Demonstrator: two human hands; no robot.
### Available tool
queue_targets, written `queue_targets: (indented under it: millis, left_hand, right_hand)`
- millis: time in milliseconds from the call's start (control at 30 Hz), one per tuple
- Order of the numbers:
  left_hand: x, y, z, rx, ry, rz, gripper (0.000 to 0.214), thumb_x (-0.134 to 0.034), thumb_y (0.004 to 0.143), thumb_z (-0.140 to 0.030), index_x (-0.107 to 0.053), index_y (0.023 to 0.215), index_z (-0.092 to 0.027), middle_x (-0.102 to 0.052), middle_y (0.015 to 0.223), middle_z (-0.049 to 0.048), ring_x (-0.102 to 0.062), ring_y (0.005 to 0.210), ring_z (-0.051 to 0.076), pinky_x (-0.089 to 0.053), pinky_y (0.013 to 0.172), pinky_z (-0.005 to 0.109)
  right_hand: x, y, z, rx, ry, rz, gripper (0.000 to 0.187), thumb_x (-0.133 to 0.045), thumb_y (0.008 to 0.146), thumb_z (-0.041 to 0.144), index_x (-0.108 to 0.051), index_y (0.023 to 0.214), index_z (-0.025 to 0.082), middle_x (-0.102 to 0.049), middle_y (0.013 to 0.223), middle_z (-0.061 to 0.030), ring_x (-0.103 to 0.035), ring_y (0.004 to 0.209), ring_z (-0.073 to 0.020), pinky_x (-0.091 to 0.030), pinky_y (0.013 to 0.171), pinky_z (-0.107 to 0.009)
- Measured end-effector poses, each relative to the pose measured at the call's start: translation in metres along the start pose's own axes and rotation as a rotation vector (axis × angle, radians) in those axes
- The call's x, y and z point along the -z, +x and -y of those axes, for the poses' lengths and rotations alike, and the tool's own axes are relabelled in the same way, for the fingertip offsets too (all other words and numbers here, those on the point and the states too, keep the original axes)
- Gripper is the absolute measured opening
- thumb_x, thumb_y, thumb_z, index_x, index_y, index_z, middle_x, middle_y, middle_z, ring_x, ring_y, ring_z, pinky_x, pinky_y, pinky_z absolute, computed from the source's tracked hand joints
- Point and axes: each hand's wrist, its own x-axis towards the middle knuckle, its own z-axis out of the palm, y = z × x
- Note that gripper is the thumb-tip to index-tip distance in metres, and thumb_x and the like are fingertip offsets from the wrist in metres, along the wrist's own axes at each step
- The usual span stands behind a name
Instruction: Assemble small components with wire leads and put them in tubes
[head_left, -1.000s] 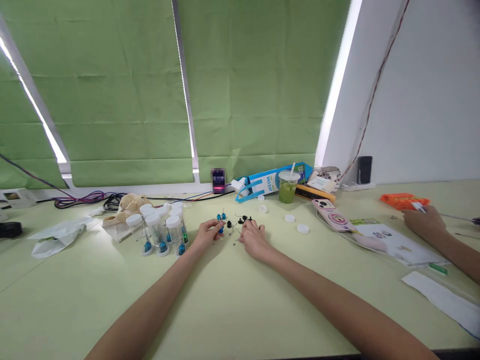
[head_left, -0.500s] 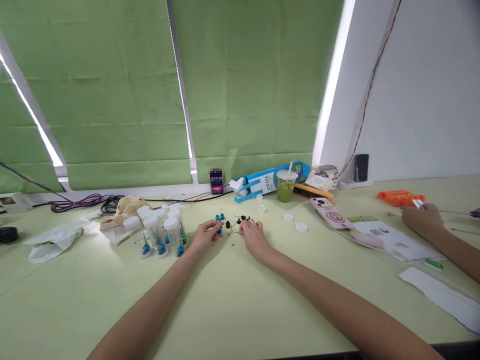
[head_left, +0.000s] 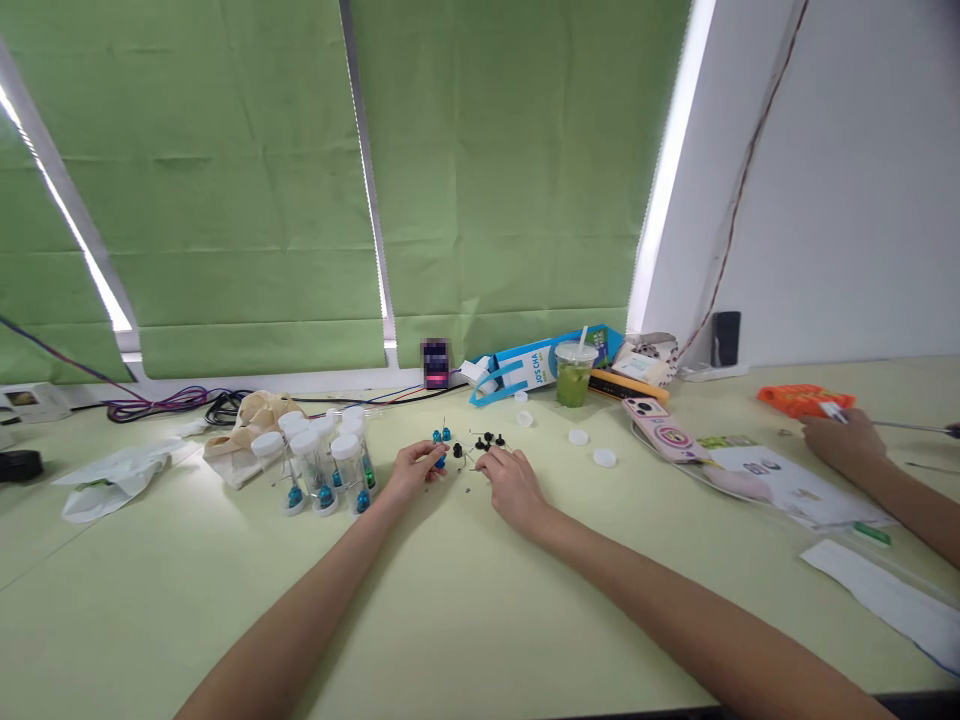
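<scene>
My left hand [head_left: 411,474] is closed, with thumb and fingers pinching a small blue part [head_left: 440,462] that has a thin metal stem. To its right, my right hand [head_left: 517,490] is closed low over the table, fingertips together; a thin wire-like piece shows by them, but what they grip is too small to make out. Several small black pieces [head_left: 489,438] with thin stems lie just beyond the fingertips. One black piece [head_left: 458,451] sits between the hands. Behind my left hand stand small blue pieces [head_left: 446,434] with upright stems.
Clear vials [head_left: 306,462] with white caps, holding blue parts, stand at left by a beige cloth bag [head_left: 255,412]. Loose white caps [head_left: 604,457], a green drink cup [head_left: 574,382] and a pink phone [head_left: 664,430] are at right. Another person's hand [head_left: 846,440] holds a tool there.
My right hand has drawn back slightly from the black pieces, uncovering more of them, and its fingertips sit nearer the middle. My left hand keeps its pinch on the blue part.
</scene>
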Motion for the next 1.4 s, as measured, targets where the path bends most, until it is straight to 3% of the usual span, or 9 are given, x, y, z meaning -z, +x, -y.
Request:
queue_targets:
  millis: [133,333,600,1033,1400]
  left_hand:
    - [0.0,0.0,0.0,0.01,-0.02,-0.014,0.037,-0.07,0.057,-0.045,-0.067,0.072,-0.012,-0.063,0.064,0.0028,-0.057,0.049,0.011,-0.038,0.044,0.019]
    - [0.001,0.0,0.0,0.034,-0.06,-0.055,0.036,-0.071,0.056,-0.044,-0.068,0.075,-0.014,-0.064,0.067,0.0026,-0.058,0.049,0.01,-0.039,0.045,0.02]
    - [0.005,0.003,0.003,0.071,-0.101,-0.084,0.039,-0.07,0.057,-0.046,-0.068,0.08,-0.015,-0.062,0.065,0.0017,-0.058,0.052,0.011,-0.041,0.049,0.02]
    - [0.006,0.003,0.003,0.076,-0.1,-0.087,0.038,-0.069,0.059,-0.046,-0.068,0.081,-0.016,-0.062,0.07,0.0033,-0.058,0.053,0.011,-0.041,0.05,0.021]
    - [0.006,0.003,0.004,0.082,-0.101,-0.085,0.038,-0.07,0.057,-0.046,-0.068,0.08,-0.016,-0.063,0.07,0.0033,-0.057,0.053,0.011,-0.041,0.049,0.021]
  right_hand:
    - [-0.001,0.0,-0.001,-0.049,0.014,-0.007,0.017,-0.043,0.08,0.002,-0.05,0.082,0.017,-0.056,0.083,-0.0039,-0.049,0.082,-0.0168,-0.027,0.068,-0.027]
    - [-0.003,-0.001,-0.002,-0.066,0.075,0.048,0.02,-0.037,0.083,0.001,-0.048,0.085,0.018,-0.053,0.087,-0.003,-0.05,0.074,-0.0133,-0.031,0.064,-0.023]
    - [-0.002,-0.003,0.005,-0.102,0.144,0.104,0.023,-0.039,0.081,0.001,-0.047,0.095,0.018,-0.051,0.096,-0.005,-0.052,0.081,-0.0141,-0.036,0.07,-0.023]
    - [0.003,-0.003,0.0,-0.048,0.211,0.298,0.027,-0.047,0.079,0.005,-0.059,0.101,0.015,-0.057,0.092,-0.0086,-0.053,0.089,-0.0184,-0.035,0.073,-0.024]
    - [0.008,-0.005,0.002,-0.008,0.222,0.357,0.024,-0.047,0.078,0.005,-0.061,0.095,0.015,-0.054,0.083,-0.0066,-0.05,0.081,-0.0176,-0.032,0.067,-0.022]
